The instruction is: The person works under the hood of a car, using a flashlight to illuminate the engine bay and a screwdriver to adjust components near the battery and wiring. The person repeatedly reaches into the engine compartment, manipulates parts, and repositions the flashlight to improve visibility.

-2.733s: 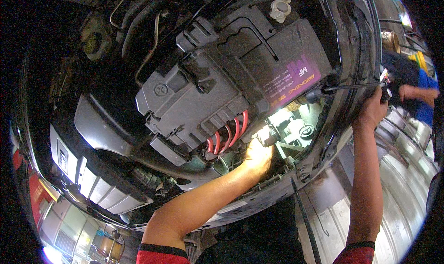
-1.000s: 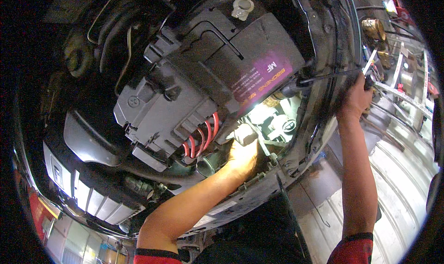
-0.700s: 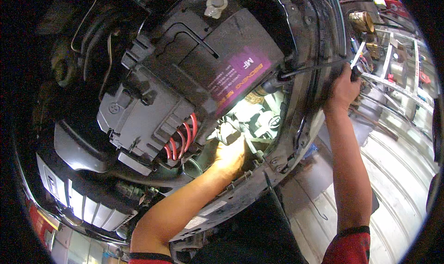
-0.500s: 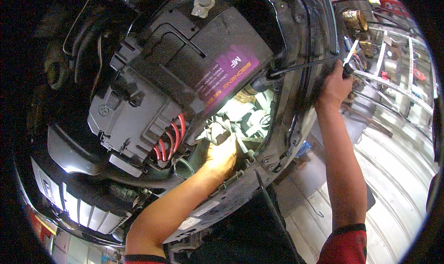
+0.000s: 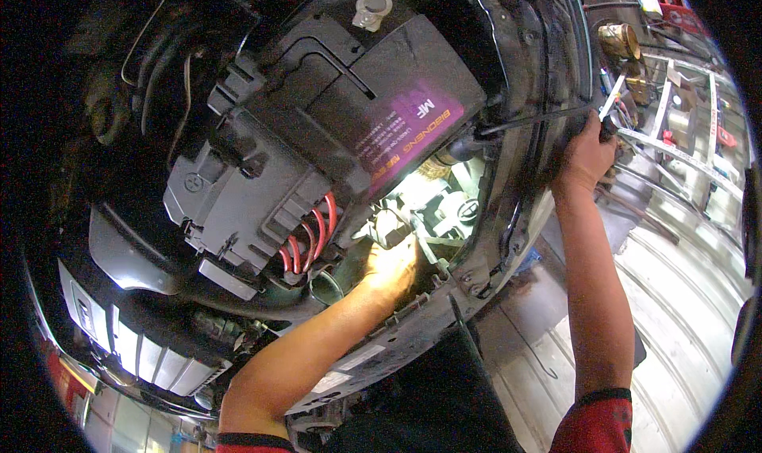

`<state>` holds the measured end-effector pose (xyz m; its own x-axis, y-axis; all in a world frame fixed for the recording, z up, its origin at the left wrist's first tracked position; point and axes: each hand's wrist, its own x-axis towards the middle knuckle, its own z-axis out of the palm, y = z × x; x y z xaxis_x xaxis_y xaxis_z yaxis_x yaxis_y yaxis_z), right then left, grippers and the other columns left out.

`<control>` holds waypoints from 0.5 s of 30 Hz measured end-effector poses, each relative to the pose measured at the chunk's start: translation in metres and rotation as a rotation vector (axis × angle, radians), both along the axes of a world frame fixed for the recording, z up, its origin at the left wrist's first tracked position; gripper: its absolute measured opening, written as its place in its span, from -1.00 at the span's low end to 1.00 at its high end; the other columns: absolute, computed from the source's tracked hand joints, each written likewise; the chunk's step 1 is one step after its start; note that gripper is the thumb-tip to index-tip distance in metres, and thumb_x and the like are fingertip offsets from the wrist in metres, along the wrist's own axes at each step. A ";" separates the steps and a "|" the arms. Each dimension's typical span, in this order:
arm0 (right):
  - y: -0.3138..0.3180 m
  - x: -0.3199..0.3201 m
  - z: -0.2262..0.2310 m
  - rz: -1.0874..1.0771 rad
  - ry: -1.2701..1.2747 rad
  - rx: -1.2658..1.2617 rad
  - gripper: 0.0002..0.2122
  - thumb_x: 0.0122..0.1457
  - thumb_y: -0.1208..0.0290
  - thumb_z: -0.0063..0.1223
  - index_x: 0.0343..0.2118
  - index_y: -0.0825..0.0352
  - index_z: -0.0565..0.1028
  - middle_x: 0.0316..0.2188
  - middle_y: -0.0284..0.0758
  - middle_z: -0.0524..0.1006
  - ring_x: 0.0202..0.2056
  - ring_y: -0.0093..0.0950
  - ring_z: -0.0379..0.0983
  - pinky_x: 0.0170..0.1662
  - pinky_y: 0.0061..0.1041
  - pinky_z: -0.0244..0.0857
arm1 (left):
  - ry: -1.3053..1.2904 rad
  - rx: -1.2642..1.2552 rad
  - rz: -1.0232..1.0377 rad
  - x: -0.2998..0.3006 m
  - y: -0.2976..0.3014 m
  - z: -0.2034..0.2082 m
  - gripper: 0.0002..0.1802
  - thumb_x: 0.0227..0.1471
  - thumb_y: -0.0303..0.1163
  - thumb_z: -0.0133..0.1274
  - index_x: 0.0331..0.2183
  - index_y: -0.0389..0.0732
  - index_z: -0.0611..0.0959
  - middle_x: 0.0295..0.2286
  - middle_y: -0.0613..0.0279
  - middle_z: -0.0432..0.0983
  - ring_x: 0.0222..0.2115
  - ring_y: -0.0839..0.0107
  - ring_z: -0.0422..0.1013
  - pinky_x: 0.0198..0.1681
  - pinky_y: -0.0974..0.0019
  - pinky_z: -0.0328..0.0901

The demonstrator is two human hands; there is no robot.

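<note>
My left hand (image 5: pixel 390 270) reaches into a brightly lit gap beside the car battery (image 5: pixel 397 96). Its fingers are curled against pale plastic parts (image 5: pixel 389 224); glare and these parts hide the fingertips, so what they grip cannot be made out. My right hand (image 5: pixel 586 155) is closed round the dark handle of a long thin-shafted tool (image 5: pixel 540 119), out past the right edge of the engine bay. From there the shaft crosses the black body frame, its far end near a dark cylindrical part (image 5: pixel 464 146) at the battery's corner.
Left of the gap sits a grey fuse box (image 5: pixel 230 203) with red cables (image 5: pixel 317 235) at its side. A black prop rod (image 5: pixel 472 342) slants down in front of me. On the right stand a white metal rack (image 5: pixel 675 143) and a brown can (image 5: pixel 619 42).
The whole view has shifted slightly, so the car and both hands appear a little further right and down. Both hands keep their places and grips.
</note>
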<state>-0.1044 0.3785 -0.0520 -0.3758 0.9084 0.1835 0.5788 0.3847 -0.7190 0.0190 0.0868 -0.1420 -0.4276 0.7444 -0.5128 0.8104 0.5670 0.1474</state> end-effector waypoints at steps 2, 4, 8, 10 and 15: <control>0.000 -0.001 0.000 0.058 0.072 -0.043 -0.52 0.16 0.14 0.08 -0.17 0.60 0.45 -0.24 0.01 0.56 -0.21 -0.13 0.50 -0.07 -0.33 0.30 | -0.003 -0.163 -0.330 0.000 0.001 0.006 -0.39 0.14 -0.29 -0.25 0.17 -0.41 0.30 0.21 -0.30 0.04 0.23 -0.33 -0.08 0.25 -0.38 -0.28; 0.002 -0.001 0.001 0.010 -0.006 -0.006 -0.51 0.15 0.14 0.09 -0.16 0.61 0.44 -0.23 0.00 0.56 -0.21 -0.14 0.50 -0.06 -0.33 0.30 | 0.014 -0.166 -0.347 -0.001 0.001 0.006 -0.39 0.14 -0.29 -0.25 0.17 -0.41 0.29 0.21 -0.30 0.04 0.23 -0.33 -0.09 0.25 -0.37 -0.30; 0.004 0.000 -0.002 0.016 0.007 -0.025 -0.48 0.14 0.12 0.09 -0.12 0.62 0.43 -0.20 0.01 0.56 -0.18 -0.13 0.49 -0.03 -0.31 0.28 | -0.004 0.020 0.040 0.005 -0.001 0.002 -0.37 0.12 -0.29 -0.22 0.18 -0.39 0.29 0.23 -0.28 -0.01 0.23 -0.30 -0.11 0.22 -0.37 -0.16; 0.006 0.001 -0.003 0.020 -0.011 -0.020 -0.46 0.15 0.10 0.07 -0.11 0.63 0.42 -0.17 0.02 0.55 -0.15 -0.13 0.48 0.00 -0.30 0.27 | -0.041 0.053 0.107 0.006 -0.001 0.000 -0.35 0.10 -0.29 -0.19 0.20 -0.37 0.26 0.24 -0.25 -0.05 0.24 -0.28 -0.13 0.18 -0.37 -0.04; 0.006 0.000 -0.002 -0.014 -0.052 0.008 -0.44 0.15 0.09 0.07 -0.09 0.64 0.41 -0.15 0.04 0.53 -0.11 -0.11 0.47 0.02 -0.31 0.25 | -0.141 -0.044 0.084 0.004 0.005 0.000 -0.35 0.09 -0.31 -0.18 0.19 -0.40 0.25 0.22 -0.26 -0.01 0.24 -0.28 -0.11 0.18 -0.38 -0.06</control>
